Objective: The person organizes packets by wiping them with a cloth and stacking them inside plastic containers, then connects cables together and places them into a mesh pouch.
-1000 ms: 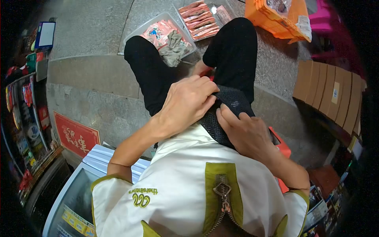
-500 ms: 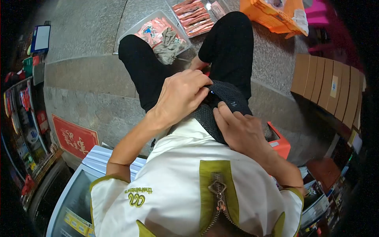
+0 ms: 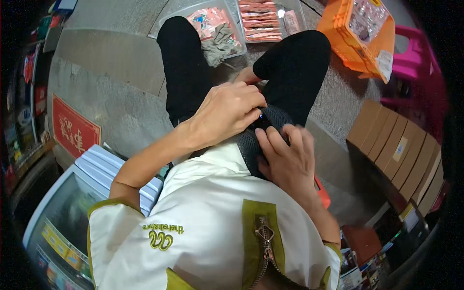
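A black mesh pouch [image 3: 248,147] lies across my lap at the waist. Inside its opening sits a dark device [image 3: 261,122] with a small blue light; its kind is not clear. My left hand [image 3: 229,108] is closed, thumb and fingers pinching the pouch's upper edge beside the device. On the other side, my right hand [image 3: 287,157] rests against the pouch, index and middle fingers at the opening. Its outer fingers are raised and slightly smeared by motion, and whether it grips the mesh is hidden.
Beyond my knees stand a clear tub [image 3: 244,46] with pink packets and a grey cloth [image 3: 220,44], a tray of pink packets [image 3: 261,21], and an orange crate [image 3: 355,50]. Cardboard boxes [image 3: 394,145] are at right, a glass-topped chest [image 3: 63,208] at lower left, a pink stool [image 3: 413,55] upper right.
The view has shifted, so the floor items sit differently in frame. My right hand's outer fingers have lifted from the mesh. My left hand keeps its pinch on the pouch edge.
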### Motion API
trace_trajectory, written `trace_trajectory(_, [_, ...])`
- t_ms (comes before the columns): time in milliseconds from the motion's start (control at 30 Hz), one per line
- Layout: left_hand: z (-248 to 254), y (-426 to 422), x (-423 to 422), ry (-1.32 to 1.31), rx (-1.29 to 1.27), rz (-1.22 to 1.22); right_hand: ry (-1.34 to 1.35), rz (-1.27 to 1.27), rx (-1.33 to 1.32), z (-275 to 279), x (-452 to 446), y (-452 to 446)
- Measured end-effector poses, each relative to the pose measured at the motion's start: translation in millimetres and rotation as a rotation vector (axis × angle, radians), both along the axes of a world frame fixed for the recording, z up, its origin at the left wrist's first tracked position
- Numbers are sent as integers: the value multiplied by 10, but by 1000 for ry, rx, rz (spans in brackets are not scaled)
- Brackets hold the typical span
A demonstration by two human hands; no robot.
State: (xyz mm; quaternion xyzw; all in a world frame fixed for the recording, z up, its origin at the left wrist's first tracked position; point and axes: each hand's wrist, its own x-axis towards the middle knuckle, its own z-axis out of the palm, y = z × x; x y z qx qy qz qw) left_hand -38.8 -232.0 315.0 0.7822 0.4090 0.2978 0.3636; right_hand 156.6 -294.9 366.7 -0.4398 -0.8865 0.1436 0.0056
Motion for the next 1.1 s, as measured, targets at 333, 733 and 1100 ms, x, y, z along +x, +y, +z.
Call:
trace_trajectory(333, [-65, -80, 28, 106, -58, -53, 178, -37, -204, -70, 45, -12])
trace_trajectory(733, [-246, 106, 33, 81, -378, -451, 297, -91, -111, -57, 5, -108])
trace_trajectory(1100, [-107, 21, 33, -169, -534, -172, 315, -85, -96, 103, -39, -143])
